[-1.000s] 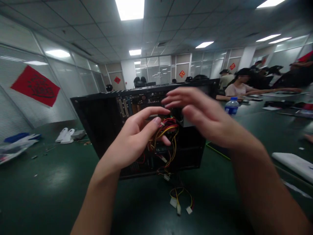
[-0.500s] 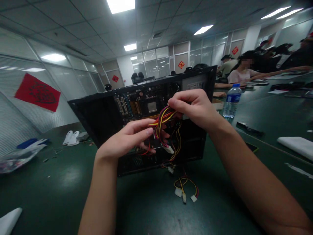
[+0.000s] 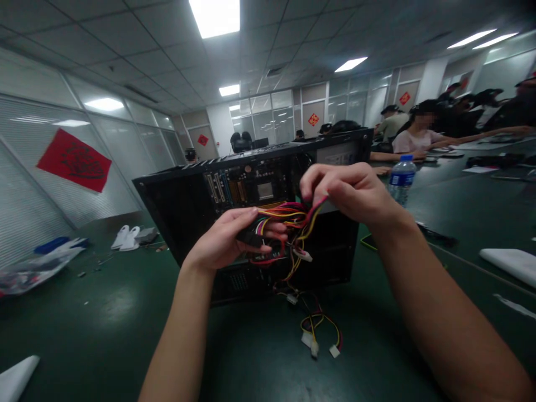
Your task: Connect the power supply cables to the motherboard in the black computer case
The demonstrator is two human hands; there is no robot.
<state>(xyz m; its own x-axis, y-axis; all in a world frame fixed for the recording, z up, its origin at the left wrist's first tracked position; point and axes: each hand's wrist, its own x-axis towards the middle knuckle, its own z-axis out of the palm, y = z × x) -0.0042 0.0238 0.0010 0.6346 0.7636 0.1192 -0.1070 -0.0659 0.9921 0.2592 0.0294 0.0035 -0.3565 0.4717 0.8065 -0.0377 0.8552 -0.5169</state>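
A black computer case (image 3: pixel 167 215) stands on the table before me, its open side showing a motherboard (image 3: pixel 245 187). In front of it, my left hand (image 3: pixel 226 237) is closed around a bundle of coloured power cables (image 3: pixel 282 211), thumb on top and fingers underneath. A black piece, its kind unclear, shows between those fingers. To the right, my right hand (image 3: pixel 352 190) pinches a few red, yellow and black wires of the same bundle. A white connector (image 3: pixel 302 254) dangles below the hands. More cable ends with white plugs (image 3: pixel 314 347) lie on the table in front of the case.
The green table (image 3: pixel 109 335) carries a water bottle (image 3: pixel 402 178) right of the case. White slippers (image 3: pixel 125 237) and a plastic bag (image 3: pixel 39 268) lie at left, white objects (image 3: pixel 508 265) at right. Other people (image 3: pixel 419 131) sit working at the far right.
My right hand has moved right and slightly down, drawing wires outward from the bundle. My left hand has shifted right, and the black piece now shows in it. The view has tilted up a little.
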